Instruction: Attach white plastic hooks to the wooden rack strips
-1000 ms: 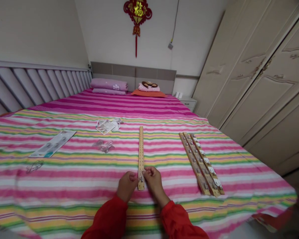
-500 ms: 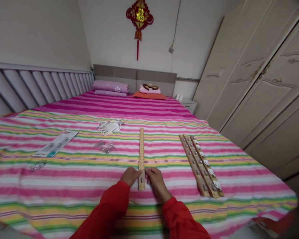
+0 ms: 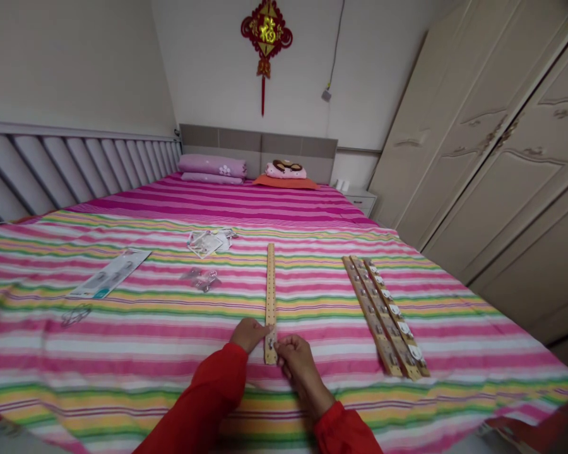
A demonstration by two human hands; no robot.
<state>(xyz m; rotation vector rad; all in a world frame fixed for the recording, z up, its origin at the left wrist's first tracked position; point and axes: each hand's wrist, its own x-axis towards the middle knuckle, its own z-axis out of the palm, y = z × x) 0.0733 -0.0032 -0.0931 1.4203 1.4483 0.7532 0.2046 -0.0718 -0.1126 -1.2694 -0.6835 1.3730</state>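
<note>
A narrow wooden strip (image 3: 271,284) with rows of small holes lies lengthwise on the striped cloth in front of me. Near its close end sits a small shiny metal piece (image 3: 271,344), too small to make out fully. My left hand (image 3: 248,334) is closed at the strip's left edge, its thumb pressing on the wood. On the other side, my right hand (image 3: 296,359) is pinched beside the metal piece, and whatever its fingertips hold is hidden.
Right of me lie wooden strips (image 3: 372,309) side by side, bearing metal pieces and white discs. To the left are a clear packet (image 3: 202,279), a pile of small packs (image 3: 212,241), a long flat package (image 3: 111,274) and a wire-like bundle (image 3: 76,314). The striped cloth (image 3: 170,353) covers the bed.
My right hand has shifted slightly down toward me along the strip, its fingertips now beside the metal piece. My left hand stays at the strip's edge.
</note>
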